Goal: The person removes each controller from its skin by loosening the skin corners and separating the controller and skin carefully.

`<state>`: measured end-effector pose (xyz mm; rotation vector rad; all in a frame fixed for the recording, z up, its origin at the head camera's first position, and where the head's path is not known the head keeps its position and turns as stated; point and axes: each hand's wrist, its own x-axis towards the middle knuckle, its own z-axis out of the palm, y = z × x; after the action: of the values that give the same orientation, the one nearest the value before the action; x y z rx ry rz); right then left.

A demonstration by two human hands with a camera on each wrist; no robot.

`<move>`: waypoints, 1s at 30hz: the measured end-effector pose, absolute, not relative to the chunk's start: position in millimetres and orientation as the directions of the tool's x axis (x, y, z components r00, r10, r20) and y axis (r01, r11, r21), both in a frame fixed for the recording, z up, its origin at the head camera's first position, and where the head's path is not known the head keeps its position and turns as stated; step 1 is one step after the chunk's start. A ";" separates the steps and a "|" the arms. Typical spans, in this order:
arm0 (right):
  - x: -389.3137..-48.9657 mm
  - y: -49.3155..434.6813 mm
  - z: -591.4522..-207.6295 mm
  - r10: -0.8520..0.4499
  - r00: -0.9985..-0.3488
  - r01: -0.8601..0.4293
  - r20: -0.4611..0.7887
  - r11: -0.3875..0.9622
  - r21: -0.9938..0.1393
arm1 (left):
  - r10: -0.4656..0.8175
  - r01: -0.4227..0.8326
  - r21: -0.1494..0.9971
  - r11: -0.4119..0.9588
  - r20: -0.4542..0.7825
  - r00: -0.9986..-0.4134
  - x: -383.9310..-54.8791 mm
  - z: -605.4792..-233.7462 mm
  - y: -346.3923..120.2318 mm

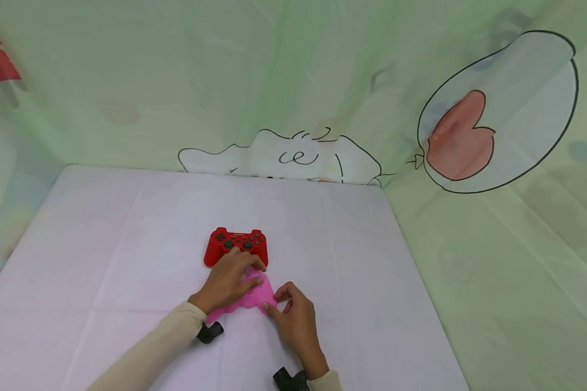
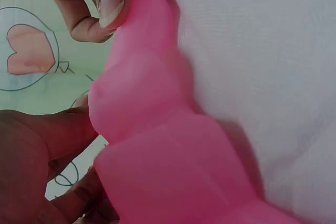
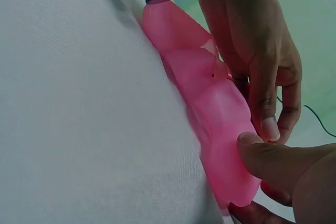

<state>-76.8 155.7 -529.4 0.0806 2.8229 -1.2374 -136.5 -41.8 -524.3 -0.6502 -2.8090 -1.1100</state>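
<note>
A pink silicone controller cover (image 1: 259, 294) lies soft and bent low over the white table. My left hand (image 1: 231, 278) comes across it from the left, thumb and fingers curled about its far edge. Seen from the left wrist, the left hand (image 2: 31, 166) holds the side of the cover (image 2: 157, 145). At the cover's right end my right hand (image 1: 295, 320) pinches the corner between thumb and fingers. The right wrist view has the right thumb (image 3: 268, 156) pressed on the cover (image 3: 226, 129), with fingers beneath, partly hidden. A red game controller (image 1: 237, 239) lies just beyond the left hand.
White cloth covers the table (image 1: 362, 304). Behind it hangs a green printed curtain (image 1: 225, 76) with a balloon-and-heart drawing (image 1: 518, 108). Black wrist cameras (image 1: 210, 331) are strapped near both cuffs.
</note>
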 end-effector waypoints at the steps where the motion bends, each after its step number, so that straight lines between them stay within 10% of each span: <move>1: -76.2 155.9 -529.5 0.023 -0.997 0.070 -0.074 0.677 -0.733 | 0.361 0.404 0.636 0.657 0.204 -0.910 -137.2 -525.6 -41.0; 30: -88.8 176.8 -504.7 -0.215 -0.961 -0.024 -0.172 0.689 -0.725 | 0.084 0.254 0.705 0.662 0.267 -0.960 -91.2 -506.3 -101.0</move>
<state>-88.8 176.8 -504.7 -0.1916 2.6571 -1.1352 -91.2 -101.0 -506.3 -0.2747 -2.6660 -1.1798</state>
